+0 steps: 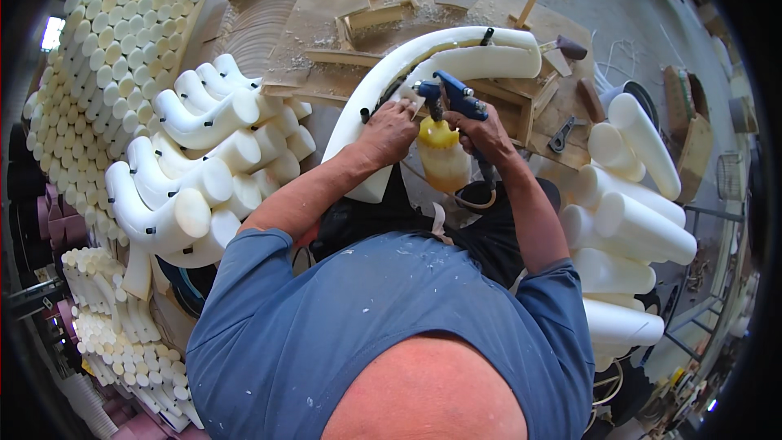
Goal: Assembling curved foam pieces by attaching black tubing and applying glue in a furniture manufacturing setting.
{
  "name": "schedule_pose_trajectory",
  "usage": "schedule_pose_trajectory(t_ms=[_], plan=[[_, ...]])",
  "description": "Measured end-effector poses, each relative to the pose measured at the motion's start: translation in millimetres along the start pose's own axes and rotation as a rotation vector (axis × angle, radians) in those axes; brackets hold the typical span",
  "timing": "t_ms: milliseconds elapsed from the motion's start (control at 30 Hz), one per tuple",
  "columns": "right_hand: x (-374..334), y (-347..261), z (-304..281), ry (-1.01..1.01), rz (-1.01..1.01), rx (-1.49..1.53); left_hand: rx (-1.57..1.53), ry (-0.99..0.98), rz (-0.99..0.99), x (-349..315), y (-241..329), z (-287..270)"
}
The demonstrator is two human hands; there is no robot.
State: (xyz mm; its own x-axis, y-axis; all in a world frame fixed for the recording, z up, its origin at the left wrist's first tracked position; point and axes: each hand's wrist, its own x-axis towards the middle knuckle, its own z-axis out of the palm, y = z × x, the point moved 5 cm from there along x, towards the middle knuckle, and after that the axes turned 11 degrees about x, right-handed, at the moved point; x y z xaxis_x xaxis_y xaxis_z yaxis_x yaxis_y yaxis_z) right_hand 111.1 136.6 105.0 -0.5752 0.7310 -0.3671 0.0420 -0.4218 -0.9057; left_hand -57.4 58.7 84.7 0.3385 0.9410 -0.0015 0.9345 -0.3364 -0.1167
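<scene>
Workshop with a grey concrete floor (619,0), seen from above. At far left, a wall of stacked foam cylinders (98,73), round ends outward, bending with the lens. Next to it, a heap of curved white foam pieces (195,171) banded with dark clips, reaching up to the edge of the wooden bench (326,8). On the bench, dusty plywood, scrap battens and upright wooden sticks; across its front edge, a wooden jig carrying a long curved foam tube (407,53), arching from lower left up and over to the right. Little open room: foam close on both sides, bench straight ahead, only a narrow gap at the lap.

Left hand (389,132) pressed palm-down on the inner side of the curved foam tube, fingers bent, thumb near the spray gun. Just beside it, right hand (487,134) clenched around the handle of a blue spray gun (452,98), its yellowish cup (442,155) hanging beneath, nozzle pointed at the foam by the left fingertips. Further right on the bench, a hammer (562,47) and a dark metal tool (564,134). At far right, a pile of straight white foam rolls (627,220), close against the right elbow.
</scene>
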Motion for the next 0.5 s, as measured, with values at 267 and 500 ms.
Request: schedule_pose_trajectory(t_ms=[267,500], plan=[[-0.1,-1.1,2.3,-0.035,-0.044,-0.054,-0.021,-0.045,0.009,1.9,1.6,-5.4],[-10.7,4.2,0.7,-0.043,-0.061,0.003,0.094,0.013,0.0,-8.8,4.3,-10.1]])
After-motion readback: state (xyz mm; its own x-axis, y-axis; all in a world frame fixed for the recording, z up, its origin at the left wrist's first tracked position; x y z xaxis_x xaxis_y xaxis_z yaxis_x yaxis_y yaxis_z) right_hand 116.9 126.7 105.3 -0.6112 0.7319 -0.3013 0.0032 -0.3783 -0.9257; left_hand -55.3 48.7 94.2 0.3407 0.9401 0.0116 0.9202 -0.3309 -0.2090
